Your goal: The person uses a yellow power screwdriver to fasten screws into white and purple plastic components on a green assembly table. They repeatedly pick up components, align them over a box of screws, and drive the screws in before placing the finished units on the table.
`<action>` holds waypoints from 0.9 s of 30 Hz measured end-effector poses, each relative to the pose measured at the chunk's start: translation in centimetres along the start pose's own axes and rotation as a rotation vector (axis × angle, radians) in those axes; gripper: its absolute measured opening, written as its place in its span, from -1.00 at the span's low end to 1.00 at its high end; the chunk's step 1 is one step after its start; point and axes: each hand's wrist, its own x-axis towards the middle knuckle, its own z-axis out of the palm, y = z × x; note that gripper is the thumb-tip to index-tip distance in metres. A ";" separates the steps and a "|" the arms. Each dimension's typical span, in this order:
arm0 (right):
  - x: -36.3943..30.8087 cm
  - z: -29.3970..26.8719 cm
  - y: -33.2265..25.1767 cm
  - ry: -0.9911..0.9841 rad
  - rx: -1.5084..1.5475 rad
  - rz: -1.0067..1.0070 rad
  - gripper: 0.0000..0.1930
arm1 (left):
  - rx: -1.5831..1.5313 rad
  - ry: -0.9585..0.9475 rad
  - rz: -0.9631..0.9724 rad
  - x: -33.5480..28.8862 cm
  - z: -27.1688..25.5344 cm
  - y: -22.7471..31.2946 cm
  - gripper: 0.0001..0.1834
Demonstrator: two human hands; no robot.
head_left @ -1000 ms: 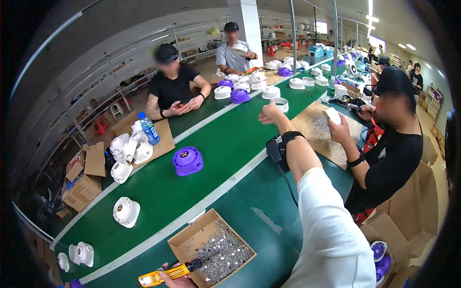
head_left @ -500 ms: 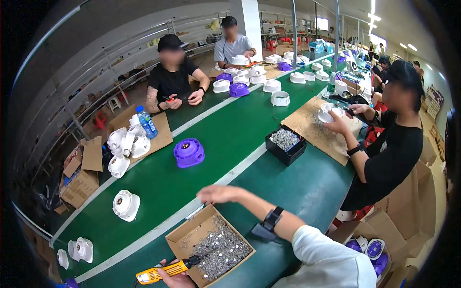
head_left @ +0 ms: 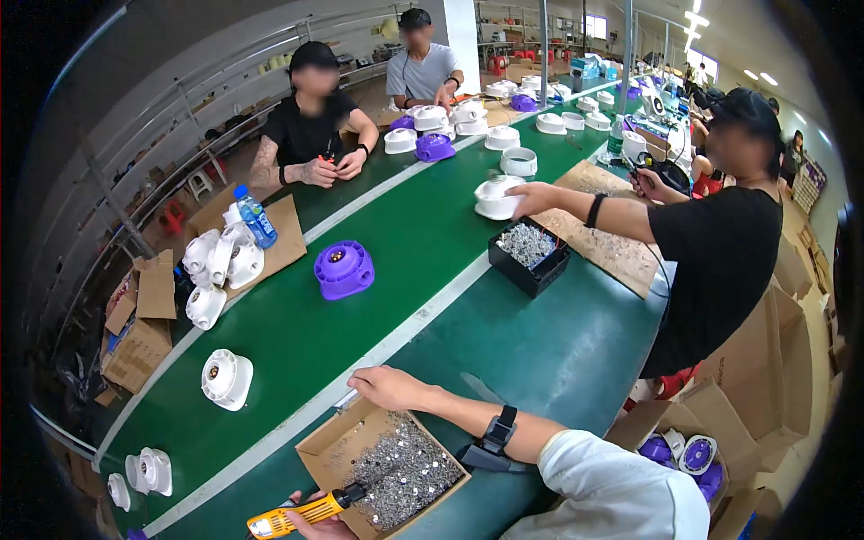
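Right hand (head_left: 389, 389) loosely curled, empty, at far edge of the cardboard screw box (head_left: 317, 447), screws just near-right of it. Left hand (head_left: 317, 522) grips yellow screwdriver (head_left: 301, 514), long axis left-right, tip over the box.

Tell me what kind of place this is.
Most likely a factory assembly line. A long green conveyor belt carries white and purple plastic housings, several people sit along it, and a cardboard box of small screws lies by the right hand, with a yellow electric screwdriver beside it.

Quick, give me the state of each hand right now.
Left hand: closed on the yellow electric screwdriver.
Right hand: holds nothing visible, fingers loosely curled, at the far edge of the cardboard screw box.
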 end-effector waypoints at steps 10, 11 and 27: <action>-0.1 -0.2 -0.4 0.008 0.005 0.030 -0.63 | -0.050 0.028 -0.035 0.3 -0.6 -0.4 -0.48; -0.1 -0.2 -0.4 0.008 0.003 0.029 -0.63 | -0.044 0.024 -0.030 0.3 -0.5 -0.3 -0.48; -0.1 -0.4 -0.4 0.004 0.014 0.022 -0.62 | -0.018 0.002 -0.008 0.1 -0.1 -0.1 -0.46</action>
